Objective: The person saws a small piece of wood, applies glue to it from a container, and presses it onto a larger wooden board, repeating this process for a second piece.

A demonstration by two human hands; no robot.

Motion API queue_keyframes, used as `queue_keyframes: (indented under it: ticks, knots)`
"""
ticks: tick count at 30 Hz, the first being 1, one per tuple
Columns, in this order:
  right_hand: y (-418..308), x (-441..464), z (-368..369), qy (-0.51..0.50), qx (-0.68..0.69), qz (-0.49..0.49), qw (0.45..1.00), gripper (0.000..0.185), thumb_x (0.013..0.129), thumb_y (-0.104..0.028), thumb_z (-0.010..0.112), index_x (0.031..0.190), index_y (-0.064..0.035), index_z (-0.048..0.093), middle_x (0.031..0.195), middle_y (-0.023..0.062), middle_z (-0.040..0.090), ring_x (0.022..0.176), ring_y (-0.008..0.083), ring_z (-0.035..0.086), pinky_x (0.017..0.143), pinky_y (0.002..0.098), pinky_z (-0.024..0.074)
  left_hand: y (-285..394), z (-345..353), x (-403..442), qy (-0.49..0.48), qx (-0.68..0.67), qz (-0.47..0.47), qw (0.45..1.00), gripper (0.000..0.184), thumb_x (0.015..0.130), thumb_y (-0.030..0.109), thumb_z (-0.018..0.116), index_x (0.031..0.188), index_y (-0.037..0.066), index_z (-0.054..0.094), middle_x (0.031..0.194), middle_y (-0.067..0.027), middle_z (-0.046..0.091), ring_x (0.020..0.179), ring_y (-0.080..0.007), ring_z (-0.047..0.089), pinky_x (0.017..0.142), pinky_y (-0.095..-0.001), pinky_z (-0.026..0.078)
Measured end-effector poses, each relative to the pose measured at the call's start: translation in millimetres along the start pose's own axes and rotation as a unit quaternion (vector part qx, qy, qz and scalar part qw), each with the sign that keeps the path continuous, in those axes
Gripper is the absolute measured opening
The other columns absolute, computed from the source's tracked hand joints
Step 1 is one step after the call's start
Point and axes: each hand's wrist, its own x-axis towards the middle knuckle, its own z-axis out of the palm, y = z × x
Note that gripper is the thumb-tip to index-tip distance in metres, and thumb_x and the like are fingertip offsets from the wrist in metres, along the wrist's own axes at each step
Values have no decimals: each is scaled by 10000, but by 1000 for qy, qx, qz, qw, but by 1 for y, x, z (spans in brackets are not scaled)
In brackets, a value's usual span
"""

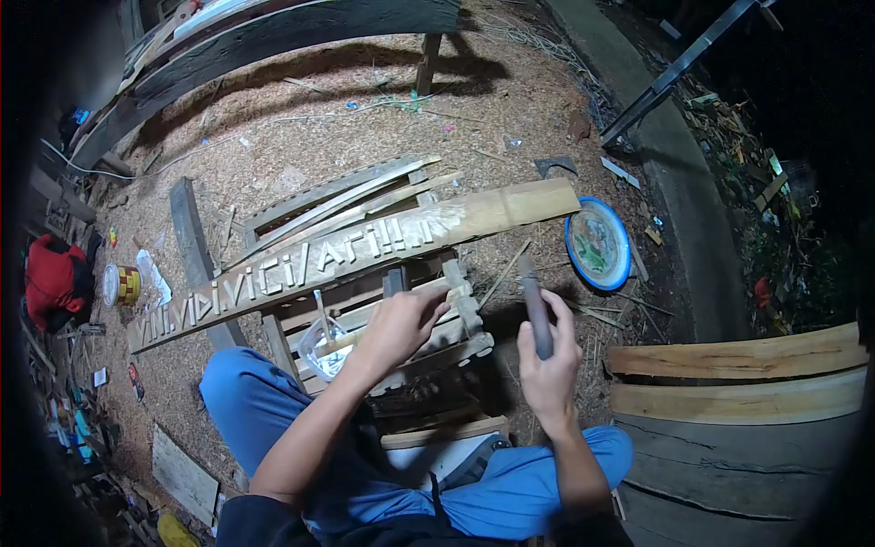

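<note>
My right hand (552,363) is wrapped round a dark brown rod-shaped tool (538,319), held upright, with a narrower, blurred upper end. My left hand (399,330) is closed, its fingers curled over the slatted wooden crate (469,314); whatever it may hold is hidden. A dark block (394,281) stands just beyond its knuckles. In front of both hands lies a long wooden board (519,202) with raised carved letters reading roughly "vini.vidi.vici/ari!!!". The carving at its right part looks rougher. A clear plastic bag (321,348) with a stick in it sits left of my left hand.
A blue-rimmed basin (623,244) stands beside the board's right end. Light planks (738,360) lie at the right. A yellow tub (121,285) and a red cloth-like item (56,278) are at the left. A dark bench (301,36) spans the back above shavings-covered ground.
</note>
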Motion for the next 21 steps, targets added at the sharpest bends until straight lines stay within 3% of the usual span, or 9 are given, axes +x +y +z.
queue_keyframes:
  ticks: [1,4,7,8,11,12,15,19,21]
  knots:
    - [-1,-1,-7,22,35,8,999,421,952,-103,637,1346,-6,524,993,114,659,807,147,608,739,326,507,-7,11,3,0,-1,1,1000,348,980,270,621,1281,97,647,905,-237,700,818,-401,681,720,-477,530]
    - [-4,7,-27,75,56,11,996,411,952,-116,637,1331,11,541,1128,122,639,944,160,599,838,330,492,-10,32,8,-31,36,4,999,365,988,219,588,1328,102,530,954,-247,694,899,-467,649,761,-545,508]
    - [11,5,-39,77,-9,-33,996,406,951,-113,635,1327,12,547,1108,129,648,927,181,611,840,333,495,-6,43,11,-57,51,23,997,415,952,179,613,1342,113,485,944,-246,692,885,-468,650,753,-550,505]
    - [9,-1,-44,41,23,43,998,395,952,-109,630,1318,16,553,1099,140,655,942,206,624,871,339,495,-13,55,14,-55,61,36,996,488,895,135,647,1350,130,473,959,-233,692,896,-457,653,740,-545,510]
    - [-9,-8,-56,29,9,70,997,390,954,-108,628,1314,23,552,1099,148,660,967,209,631,901,341,492,-5,64,15,-76,87,36,993,520,855,116,670,1342,144,488,993,-212,691,910,-438,657,729,-534,515]
    - [-1,-11,-60,42,-10,11,999,420,963,-130,632,1347,3,526,1146,225,673,1013,319,692,882,396,523,-7,69,15,-62,96,41,993,492,854,125,672,1324,144,528,1020,-189,689,921,-423,660,732,-520,523]
    - [5,-15,-75,60,-11,-26,998,422,959,-129,638,1344,5,527,1110,232,679,968,324,703,852,398,535,-10,79,17,-61,109,57,991,460,857,140,668,1304,155,563,1025,-170,680,900,-404,678,708,-520,531]
    - [-4,-18,-91,-21,-15,62,998,405,965,-169,647,1323,-13,540,1067,262,688,935,387,716,814,424,549,-16,93,21,-62,143,23,987,414,853,194,686,1265,173,658,1016,-168,701,915,-390,681,756,-494,545]
    - [3,-20,-87,-46,-2,64,997,395,972,-193,642,1316,-27,537,1054,284,687,929,450,698,773,463,552,-15,92,20,-65,171,27,983,377,877,207,653,1252,184,676,977,-160,699,867,-386,688,720,-482,554]
